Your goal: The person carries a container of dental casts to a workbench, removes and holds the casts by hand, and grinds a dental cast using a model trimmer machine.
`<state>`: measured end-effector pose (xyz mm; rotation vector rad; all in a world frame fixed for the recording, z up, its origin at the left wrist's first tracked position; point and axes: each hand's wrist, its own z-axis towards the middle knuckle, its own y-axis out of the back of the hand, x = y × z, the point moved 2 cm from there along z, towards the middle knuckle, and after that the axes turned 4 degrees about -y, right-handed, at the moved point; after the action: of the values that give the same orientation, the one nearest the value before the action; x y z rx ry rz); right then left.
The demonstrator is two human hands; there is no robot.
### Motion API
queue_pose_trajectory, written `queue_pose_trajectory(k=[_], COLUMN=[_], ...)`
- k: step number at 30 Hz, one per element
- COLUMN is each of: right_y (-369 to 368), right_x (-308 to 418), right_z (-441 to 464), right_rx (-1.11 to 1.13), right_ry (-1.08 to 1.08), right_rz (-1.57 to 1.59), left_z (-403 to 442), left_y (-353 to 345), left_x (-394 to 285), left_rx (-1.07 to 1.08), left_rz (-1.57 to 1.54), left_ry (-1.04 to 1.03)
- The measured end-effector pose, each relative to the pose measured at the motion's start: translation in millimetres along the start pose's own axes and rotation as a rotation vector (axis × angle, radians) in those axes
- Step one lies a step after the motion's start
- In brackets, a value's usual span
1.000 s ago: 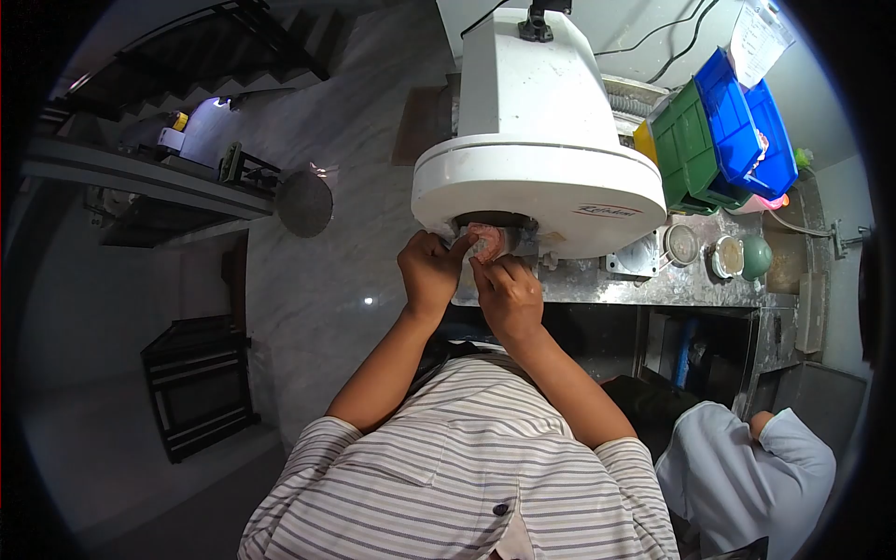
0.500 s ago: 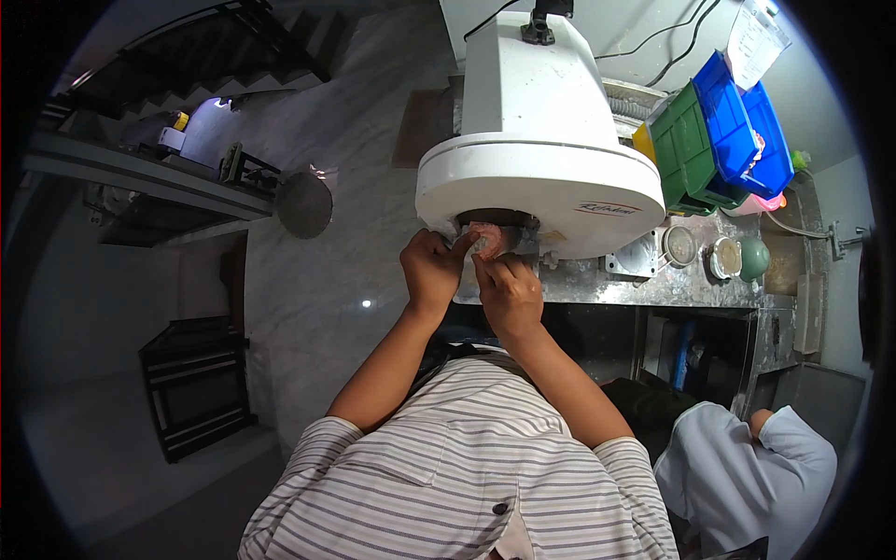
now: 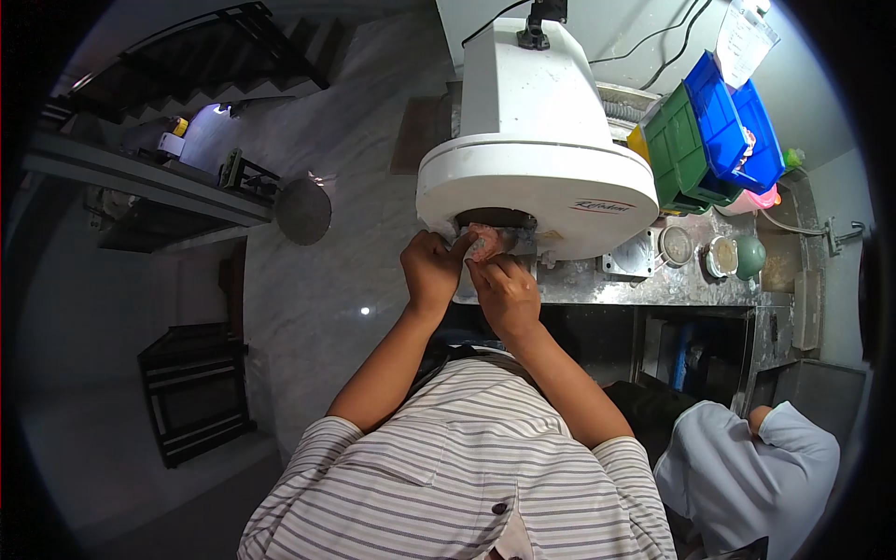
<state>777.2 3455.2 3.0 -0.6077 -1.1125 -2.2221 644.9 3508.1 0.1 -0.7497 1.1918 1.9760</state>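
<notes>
A small pink, curved piece that looks like a denture (image 3: 483, 244), with whitish patches on it, is held between my two hands in front of the dark opening of a white machine (image 3: 532, 187). My left hand (image 3: 431, 271) has its fingers curled and its thumb pressed to the piece's left side. My right hand (image 3: 507, 291) pinches the lower right edge with bent fingers. The fingers partly cover the piece. Whether it touches anything inside the opening, I cannot tell.
On the metal counter (image 3: 695, 291), right of the machine, are a square metal block (image 3: 630, 259), round containers (image 3: 676, 246) and a green ball-like object (image 3: 749, 257). Green (image 3: 677, 154) and blue bins (image 3: 735, 131) stand behind. A person in a light garment (image 3: 747, 476) is at lower right.
The pink piece has tilted slightly between my fingers, so its curved outline shows differently. My hands stay nearly in place. The view has shifted a little.
</notes>
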Motion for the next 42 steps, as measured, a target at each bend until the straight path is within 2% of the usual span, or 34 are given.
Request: queue_pose_trajectory(k=[3, 7, 9, 11, 14, 23, 27, 29, 42], right_y=[8, 34, 42, 38, 27, 26, 20, 19, 15], right_x=[-2, -5, -9, -17, -22, -5, -3, -1, 3], right_z=[1, 12, 23, 24, 22, 28, 24, 23, 15], right_rx=[0.108, 0.070, 0.048, 0.075, 0.155, 0.142, 0.086, 0.073, 0.005], right_ry=[-0.070, -0.127, -0.225, -0.263, -0.247, -0.224, -0.215, -0.201, -0.261], right_rz=[0.094, 0.078, 0.047, 0.059, 0.119, 0.177, 0.132, 0.119, 0.039], left_z=[1, -1, -5, -7, -11, -14, -12, -12, -11], left_y=[3, 15, 20, 27, 24, 19, 22, 22, 11], left_x=[4, 11, 9, -3, 1, 12, 16, 14, 29], left_rx=[0.021, 0.124, 0.171, 0.209, 0.287, 0.281, 0.293, 0.298, 0.209], left_rz=[-0.015, -0.071, -0.119, -0.152, -0.141, -0.291, -0.214, -0.262, -0.382], left_ry=[0.019, -0.051, -0.072, -0.165, -0.104, 0.065, -0.024, 0.045, 0.124])
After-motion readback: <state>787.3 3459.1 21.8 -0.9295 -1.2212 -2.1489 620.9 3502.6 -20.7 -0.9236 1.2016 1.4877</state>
